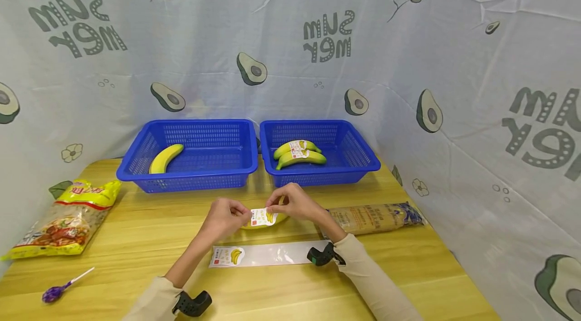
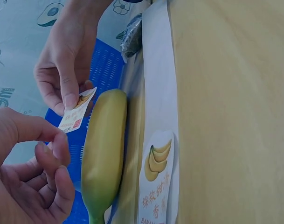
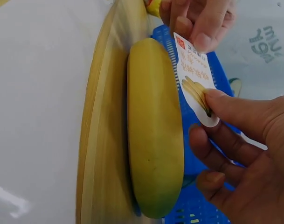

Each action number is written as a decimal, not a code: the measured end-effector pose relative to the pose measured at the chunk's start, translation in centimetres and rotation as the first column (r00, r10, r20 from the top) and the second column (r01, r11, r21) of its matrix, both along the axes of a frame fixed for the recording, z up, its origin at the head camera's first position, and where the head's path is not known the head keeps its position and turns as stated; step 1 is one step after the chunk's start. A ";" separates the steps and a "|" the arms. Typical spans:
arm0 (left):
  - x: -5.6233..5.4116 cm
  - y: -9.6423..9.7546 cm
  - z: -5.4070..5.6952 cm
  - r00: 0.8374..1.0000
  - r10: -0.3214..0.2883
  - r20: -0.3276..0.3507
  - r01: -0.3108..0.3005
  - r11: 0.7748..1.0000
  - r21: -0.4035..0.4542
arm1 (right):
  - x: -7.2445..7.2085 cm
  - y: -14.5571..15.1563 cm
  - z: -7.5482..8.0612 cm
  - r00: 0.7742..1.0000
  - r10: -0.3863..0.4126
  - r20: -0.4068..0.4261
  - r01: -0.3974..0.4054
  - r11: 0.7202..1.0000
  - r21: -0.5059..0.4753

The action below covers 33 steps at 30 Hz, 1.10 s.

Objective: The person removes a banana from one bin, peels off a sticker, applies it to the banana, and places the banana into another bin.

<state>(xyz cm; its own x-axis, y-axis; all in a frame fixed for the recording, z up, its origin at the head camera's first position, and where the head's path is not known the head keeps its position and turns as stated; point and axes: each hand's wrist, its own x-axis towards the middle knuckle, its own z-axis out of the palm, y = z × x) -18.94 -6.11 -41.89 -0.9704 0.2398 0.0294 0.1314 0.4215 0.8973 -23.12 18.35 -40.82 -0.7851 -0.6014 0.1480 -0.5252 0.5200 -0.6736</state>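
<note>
A white sticker (image 1: 260, 216) printed with bananas is stretched between both hands. My left hand (image 1: 225, 218) pinches its left end, and my right hand (image 1: 292, 203) pinches the right end between thumb and fingers. Beneath the sticker lies a yellow banana (image 3: 155, 130) with a greenish tip, on the table; in both wrist views the sticker is apart from its skin. Nearer to me is a long white backing strip (image 1: 286, 254), with another banana sticker (image 1: 228, 256) at its left end. My right forearm passes over the strip's right end.
Behind stand two blue baskets: the left basket (image 1: 188, 180) holds one plain banana (image 1: 166, 158), the right basket (image 1: 317, 178) two stickered bananas (image 1: 301, 158). A yellow food bag (image 1: 68, 217) and purple lollipop (image 1: 54, 293) lie left. A long brown package (image 1: 374, 218) lies right.
</note>
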 end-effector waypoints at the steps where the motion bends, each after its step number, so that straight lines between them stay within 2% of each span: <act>1: 0.0 0.1 -0.1 1.000 0.009 -0.014 -0.009 1.000 -0.011 | -0.1 0.0 -0.1 1.000 -0.006 -0.010 0.006 1.000 0.004; 10: -0.4 0.6 -0.9 0.995 0.069 -0.072 -0.076 0.992 -0.105 | -0.4 -0.2 -0.8 0.998 -0.046 -0.032 0.047 0.999 0.007; 20: -0.8 0.7 -1.4 0.987 0.084 -0.134 -0.107 0.979 -0.175 | -0.7 -0.4 -1.8 0.996 -0.075 -0.049 0.075 0.997 -0.012; 27: -0.4 0.9 -1.5 0.982 0.086 -0.170 -0.113 0.981 -0.158 | -0.4 -0.3 -1.8 0.993 -0.036 -0.108 0.033 0.999 -0.037; 33: -0.2 1.3 -1.7 0.984 0.044 -0.172 -0.064 0.992 -0.112 | -0.2 -0.2 -2.0 0.987 0.055 -0.149 -0.055 0.998 0.005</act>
<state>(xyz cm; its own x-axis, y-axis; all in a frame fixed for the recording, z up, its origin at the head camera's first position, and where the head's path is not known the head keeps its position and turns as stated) -19.18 -4.86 -43.61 -0.9654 0.1984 0.1690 0.2510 0.5325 0.8084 -23.32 18.19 -42.77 -0.7199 -0.6434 0.2605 -0.6477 0.4878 -0.5852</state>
